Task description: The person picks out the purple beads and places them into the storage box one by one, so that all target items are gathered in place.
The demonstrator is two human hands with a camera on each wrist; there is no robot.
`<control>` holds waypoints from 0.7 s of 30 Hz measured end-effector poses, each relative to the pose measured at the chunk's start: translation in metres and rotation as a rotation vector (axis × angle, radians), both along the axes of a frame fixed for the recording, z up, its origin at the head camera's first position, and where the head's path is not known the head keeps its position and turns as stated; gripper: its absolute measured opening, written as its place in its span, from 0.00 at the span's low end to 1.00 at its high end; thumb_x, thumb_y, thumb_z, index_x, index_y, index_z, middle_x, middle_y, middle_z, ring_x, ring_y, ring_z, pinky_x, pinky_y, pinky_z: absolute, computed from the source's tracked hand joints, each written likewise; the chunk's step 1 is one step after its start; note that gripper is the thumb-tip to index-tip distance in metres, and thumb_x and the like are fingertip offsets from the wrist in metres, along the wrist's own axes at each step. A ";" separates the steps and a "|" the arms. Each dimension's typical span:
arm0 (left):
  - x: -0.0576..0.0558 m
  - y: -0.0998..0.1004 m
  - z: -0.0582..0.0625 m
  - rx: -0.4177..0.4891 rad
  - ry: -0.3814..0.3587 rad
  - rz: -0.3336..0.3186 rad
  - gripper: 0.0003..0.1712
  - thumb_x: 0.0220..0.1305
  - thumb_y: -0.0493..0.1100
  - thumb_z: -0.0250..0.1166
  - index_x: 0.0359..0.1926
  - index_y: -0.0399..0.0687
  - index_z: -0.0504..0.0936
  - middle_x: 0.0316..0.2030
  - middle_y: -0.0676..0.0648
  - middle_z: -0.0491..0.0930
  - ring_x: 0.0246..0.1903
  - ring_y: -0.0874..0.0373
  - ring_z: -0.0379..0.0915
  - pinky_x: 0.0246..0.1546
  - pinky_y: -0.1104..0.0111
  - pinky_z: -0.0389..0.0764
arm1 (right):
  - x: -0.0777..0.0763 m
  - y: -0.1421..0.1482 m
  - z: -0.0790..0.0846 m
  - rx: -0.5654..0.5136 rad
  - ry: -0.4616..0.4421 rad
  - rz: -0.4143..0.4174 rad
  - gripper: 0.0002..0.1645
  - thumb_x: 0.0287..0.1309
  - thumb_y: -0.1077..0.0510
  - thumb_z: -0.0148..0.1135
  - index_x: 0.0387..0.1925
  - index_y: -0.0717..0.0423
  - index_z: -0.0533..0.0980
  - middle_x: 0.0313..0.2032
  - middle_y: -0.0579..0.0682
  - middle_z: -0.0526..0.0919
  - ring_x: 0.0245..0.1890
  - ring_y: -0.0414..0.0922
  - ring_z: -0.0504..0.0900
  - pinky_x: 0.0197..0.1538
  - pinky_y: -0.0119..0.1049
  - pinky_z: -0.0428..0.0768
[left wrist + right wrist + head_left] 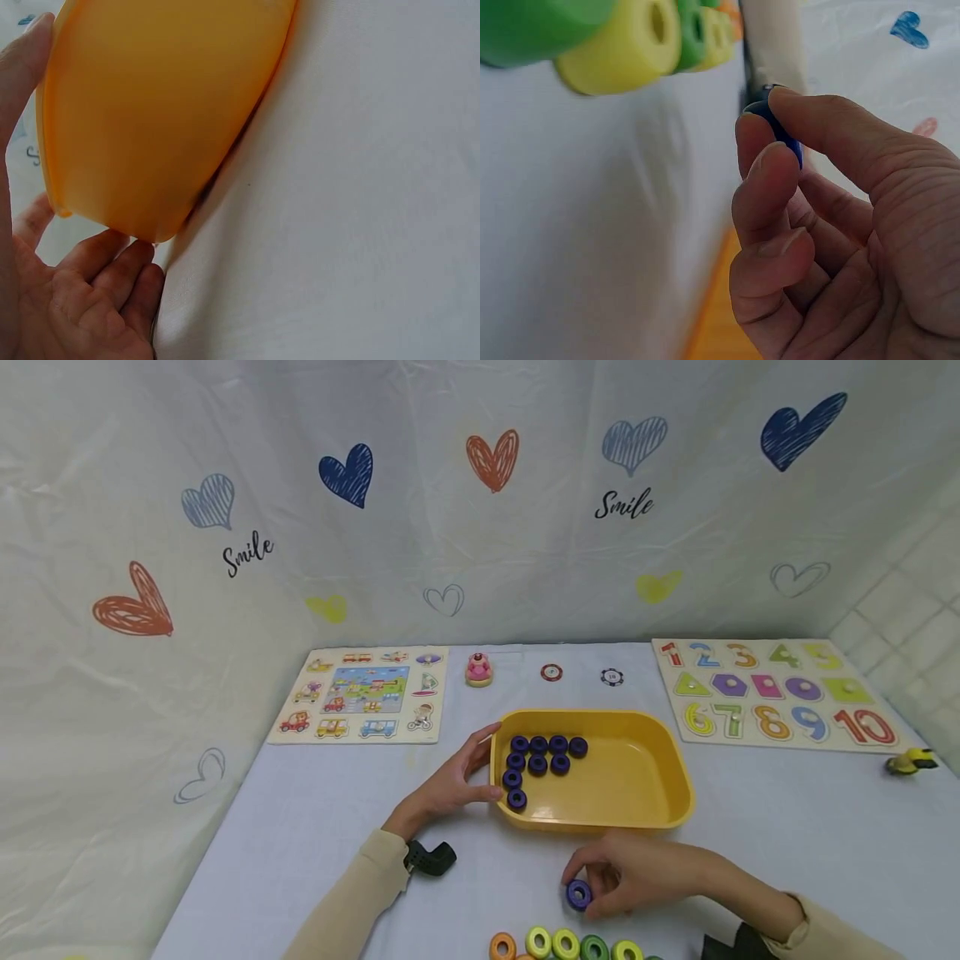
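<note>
My right hand pinches a dark purple ring between thumb and fingertips, in front of the yellow tray. In the right wrist view, fingers mostly hide that ring. My left hand holds the tray's left end, thumb near the front corner and fingers toward the back. The left wrist view has the left hand against the outside of the tray wall. Inside the tray, several purple rings lie in rows on the left side. The tray's right part shows bare floor.
Several yellow, green and orange rings lie at the near edge of view. Behind the tray are a vehicle puzzle board, a pink figure, two chips and a number puzzle board. A yellow-black toy lies far right.
</note>
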State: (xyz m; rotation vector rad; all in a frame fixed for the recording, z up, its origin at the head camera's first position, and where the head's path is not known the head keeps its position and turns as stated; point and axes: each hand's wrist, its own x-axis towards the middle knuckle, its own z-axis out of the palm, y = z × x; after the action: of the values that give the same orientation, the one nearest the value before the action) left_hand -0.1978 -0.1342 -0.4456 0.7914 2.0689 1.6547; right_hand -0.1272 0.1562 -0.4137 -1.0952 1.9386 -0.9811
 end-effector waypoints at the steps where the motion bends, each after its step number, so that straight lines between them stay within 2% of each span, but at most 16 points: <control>1: -0.001 0.000 -0.002 0.009 -0.002 0.005 0.53 0.52 0.49 0.67 0.70 0.52 0.42 0.68 0.44 0.47 0.66 0.51 0.46 0.64 0.56 0.46 | -0.001 0.001 0.004 -0.001 0.008 -0.001 0.17 0.52 0.49 0.63 0.44 0.46 0.75 0.22 0.34 0.76 0.18 0.29 0.70 0.21 0.24 0.72; 5: -0.006 0.000 -0.016 0.029 0.002 0.027 0.53 0.50 0.53 0.68 0.69 0.58 0.44 0.68 0.49 0.49 0.65 0.56 0.48 0.64 0.59 0.47 | -0.007 0.003 0.022 0.010 0.027 -0.035 0.17 0.52 0.49 0.63 0.45 0.45 0.75 0.23 0.35 0.77 0.19 0.30 0.71 0.21 0.26 0.73; 9: -0.008 -0.001 -0.025 0.029 0.007 0.036 0.52 0.49 0.55 0.68 0.69 0.65 0.45 0.67 0.55 0.51 0.64 0.61 0.49 0.65 0.61 0.48 | -0.019 0.007 0.035 0.032 0.043 -0.083 0.16 0.52 0.49 0.62 0.45 0.44 0.75 0.23 0.38 0.78 0.18 0.33 0.72 0.21 0.30 0.76; 15: -0.008 -0.001 -0.026 0.024 0.006 0.047 0.51 0.49 0.56 0.67 0.68 0.66 0.46 0.67 0.56 0.52 0.64 0.64 0.49 0.64 0.61 0.48 | -0.046 0.011 0.047 0.071 0.097 -0.152 0.18 0.52 0.50 0.63 0.46 0.47 0.75 0.23 0.42 0.78 0.19 0.37 0.72 0.22 0.30 0.75; 21: -0.008 0.000 -0.026 0.013 0.010 0.052 0.51 0.49 0.56 0.67 0.69 0.65 0.46 0.67 0.56 0.52 0.64 0.64 0.50 0.64 0.62 0.48 | -0.073 0.011 0.049 0.126 0.075 -0.220 0.22 0.52 0.50 0.62 0.49 0.52 0.73 0.24 0.49 0.78 0.18 0.46 0.75 0.24 0.38 0.78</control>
State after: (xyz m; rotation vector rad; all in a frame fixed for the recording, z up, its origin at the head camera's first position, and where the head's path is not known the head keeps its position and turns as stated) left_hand -0.2062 -0.1343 -0.4716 0.7576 2.1036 1.6967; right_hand -0.2002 0.1675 -0.3642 -0.8728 2.1854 -0.9296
